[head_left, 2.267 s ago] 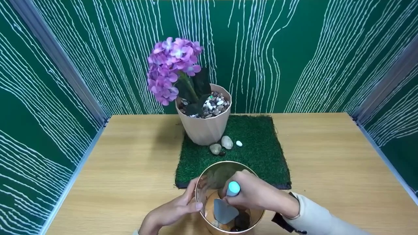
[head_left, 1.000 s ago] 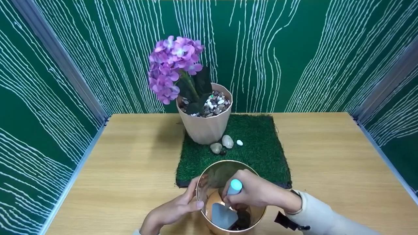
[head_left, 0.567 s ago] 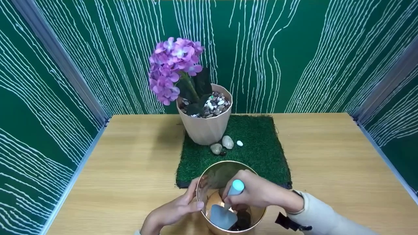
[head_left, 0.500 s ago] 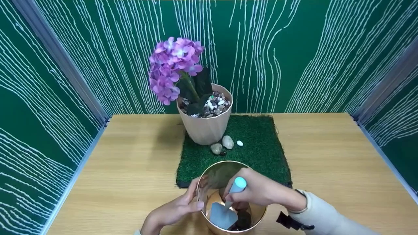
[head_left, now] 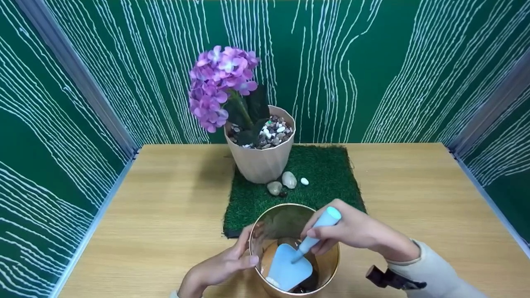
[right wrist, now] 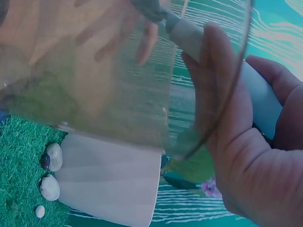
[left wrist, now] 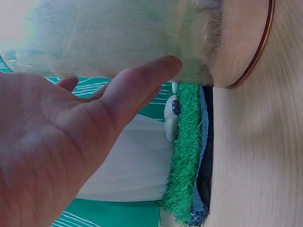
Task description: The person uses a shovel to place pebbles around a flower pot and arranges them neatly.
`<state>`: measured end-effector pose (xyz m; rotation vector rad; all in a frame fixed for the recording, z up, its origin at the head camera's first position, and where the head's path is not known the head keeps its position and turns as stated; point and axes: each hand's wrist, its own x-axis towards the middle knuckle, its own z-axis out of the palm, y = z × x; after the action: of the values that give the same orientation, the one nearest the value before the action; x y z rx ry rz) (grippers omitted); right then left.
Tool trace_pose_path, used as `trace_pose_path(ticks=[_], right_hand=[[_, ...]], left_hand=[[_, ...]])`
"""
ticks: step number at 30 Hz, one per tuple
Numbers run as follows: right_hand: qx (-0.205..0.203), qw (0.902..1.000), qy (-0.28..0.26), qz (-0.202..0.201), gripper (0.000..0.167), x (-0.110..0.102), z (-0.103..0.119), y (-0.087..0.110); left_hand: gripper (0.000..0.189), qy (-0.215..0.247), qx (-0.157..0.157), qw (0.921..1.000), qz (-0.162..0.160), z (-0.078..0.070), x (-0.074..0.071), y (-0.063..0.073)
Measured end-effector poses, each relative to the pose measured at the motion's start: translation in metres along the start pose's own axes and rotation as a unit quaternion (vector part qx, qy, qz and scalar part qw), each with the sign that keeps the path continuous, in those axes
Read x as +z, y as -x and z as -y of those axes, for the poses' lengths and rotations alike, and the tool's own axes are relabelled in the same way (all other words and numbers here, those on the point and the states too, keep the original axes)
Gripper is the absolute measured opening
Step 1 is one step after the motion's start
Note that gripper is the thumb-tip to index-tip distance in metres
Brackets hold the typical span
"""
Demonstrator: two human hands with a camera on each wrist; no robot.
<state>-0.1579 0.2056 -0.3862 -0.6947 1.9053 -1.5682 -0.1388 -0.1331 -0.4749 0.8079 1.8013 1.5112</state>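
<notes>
On a wooden table [head_left: 165, 198], a transparent amber container [head_left: 278, 220] is steadied by the left hand [head_left: 221, 265], whose fingers are spread against its wall. A light-blue shovel [head_left: 290, 267] is pinched by its handle between thumb and fingers of the right hand [head_left: 354, 227]; the blade is held inside the container, near dark stones [head_left: 309, 284]. Farther back, a turf mat [head_left: 327, 176] is laid; on it are seen pebbles [head_left: 289, 180] and a pale pot [head_left: 261, 163], in which a purple flower [head_left: 221, 82] is set among gravel [head_left: 278, 134].
</notes>
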Motion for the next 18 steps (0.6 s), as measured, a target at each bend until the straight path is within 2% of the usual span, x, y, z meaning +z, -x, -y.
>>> trace_pose_path(ticks=[14, 18], right_hand=[[0.027, 0.9955, -0.085, -0.035, 0.039, -0.016, -0.015, 0.014], [0.032, 0.9936, -0.098, -0.045, 0.036, -0.021, -0.021, 0.018]], left_hand=[[0.09, 0.02, -0.007, 0.9998, 0.003, 0.0, 0.0, 0.0], [0.09, 0.025, -0.012, 0.9996, 0.004, 0.0, 0.0, -0.001]])
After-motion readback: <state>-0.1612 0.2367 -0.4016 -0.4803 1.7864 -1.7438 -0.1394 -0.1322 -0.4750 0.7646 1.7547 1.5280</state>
